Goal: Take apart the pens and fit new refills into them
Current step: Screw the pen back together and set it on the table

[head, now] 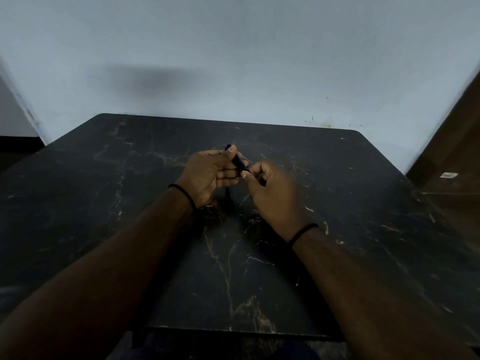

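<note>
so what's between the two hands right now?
In the head view, a dark pen spans the gap: the left hand holds its far end, the right hand pinches its near end. The black marble table lies below.

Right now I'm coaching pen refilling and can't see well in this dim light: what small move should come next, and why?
Probably a twist-and-pull apart. The left hand holds the dark pen near its blue-tipped far end, and the right hand pinches its near end, both raised above the black marble table. The pen looks to be still in one piece, though blur hides any seam, so separating the halves seems the likely next step.
</note>
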### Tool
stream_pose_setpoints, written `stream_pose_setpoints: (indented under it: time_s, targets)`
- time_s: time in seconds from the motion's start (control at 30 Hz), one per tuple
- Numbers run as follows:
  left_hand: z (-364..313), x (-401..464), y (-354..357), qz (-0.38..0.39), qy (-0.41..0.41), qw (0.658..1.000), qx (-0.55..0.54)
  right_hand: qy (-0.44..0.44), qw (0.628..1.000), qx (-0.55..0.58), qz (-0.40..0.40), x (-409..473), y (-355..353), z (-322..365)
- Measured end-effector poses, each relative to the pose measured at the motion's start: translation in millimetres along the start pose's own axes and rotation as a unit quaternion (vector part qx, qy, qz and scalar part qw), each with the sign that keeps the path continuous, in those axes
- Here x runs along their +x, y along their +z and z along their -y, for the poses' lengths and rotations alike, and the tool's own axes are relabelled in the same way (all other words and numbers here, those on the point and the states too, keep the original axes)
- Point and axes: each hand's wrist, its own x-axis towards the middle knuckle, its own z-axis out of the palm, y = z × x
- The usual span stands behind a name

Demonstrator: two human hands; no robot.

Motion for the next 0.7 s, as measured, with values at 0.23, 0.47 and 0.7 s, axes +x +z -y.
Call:
stream_pose_setpoints:
  time_s: [0.23, 0.47, 0.7]
  targets:
    - [2, 2, 7, 0.0, -0.001, 1.0, -0.029, 0.0, 1.0, -0.009, -0.029, -3, 3, 0]
    - [10, 1, 13, -0.148, 0.132, 0.949, 0.246, 0.054, 0.998, 0.006, -0.029, 3, 1, 6]
    - [14, 8, -12, -0.165, 0.121, 0.78, 0.591, 0.08, 0.994, -0.036, -0.058, 3, -12, 1]
